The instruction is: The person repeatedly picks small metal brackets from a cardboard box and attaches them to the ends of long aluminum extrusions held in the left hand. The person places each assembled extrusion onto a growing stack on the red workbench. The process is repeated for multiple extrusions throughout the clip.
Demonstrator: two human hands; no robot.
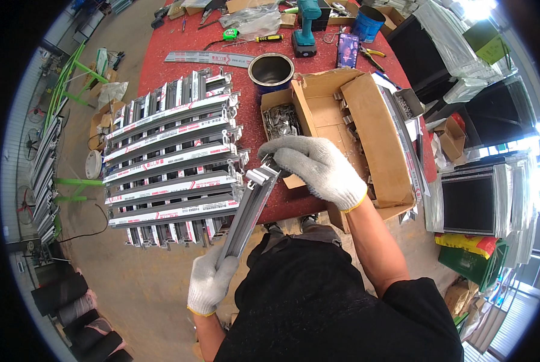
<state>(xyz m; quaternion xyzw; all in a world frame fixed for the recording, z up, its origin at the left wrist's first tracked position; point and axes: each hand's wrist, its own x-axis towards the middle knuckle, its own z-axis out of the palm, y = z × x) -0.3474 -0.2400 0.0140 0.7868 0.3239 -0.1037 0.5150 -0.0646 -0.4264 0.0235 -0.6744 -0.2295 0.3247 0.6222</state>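
A grey metal profile (249, 208) slants up across the front of the table, its lower end gripped by my left hand (211, 281) in a white knit glove. At the upper end of that profile is my gloved right hand (318, 167), fingers pinched together around a small metal piece that is mostly hidden by the glove. Left of the profile lies a crisscross stack of similar profiles (173, 163) with printed white film strips. Just beyond my right hand stands a small carton of metal parts (282, 122).
A large open cardboard box (375, 139) sits at the right of the red table (209, 72). Behind the small carton is a round can (270, 70). Farther back are a teal cordless drill (305, 30), a green tape measure (230, 35), pliers (372, 55) and a blue tin (368, 25).
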